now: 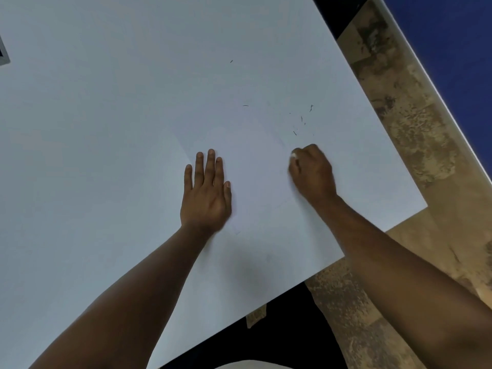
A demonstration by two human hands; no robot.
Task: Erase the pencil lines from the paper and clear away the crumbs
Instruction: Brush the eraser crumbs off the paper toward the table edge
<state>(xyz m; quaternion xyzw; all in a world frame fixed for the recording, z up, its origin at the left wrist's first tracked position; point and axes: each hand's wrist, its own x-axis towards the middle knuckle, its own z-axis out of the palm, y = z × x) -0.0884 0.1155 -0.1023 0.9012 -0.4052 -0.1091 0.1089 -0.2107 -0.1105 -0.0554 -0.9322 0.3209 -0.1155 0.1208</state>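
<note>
Curled into a fist, the right hand [311, 171] pinches a small white eraser [293, 155] against the paper [255, 161]; the left hand [206, 193] lies flat, fingers spread, beside it. Dark crumbs [302, 119] scatter just beyond the fist on the white table [106, 115]. Mottled brown floor [415, 145] lies further right.

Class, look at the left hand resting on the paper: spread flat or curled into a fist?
Spread flat: the left hand lies palm down on the paper, fingers straight.
</note>
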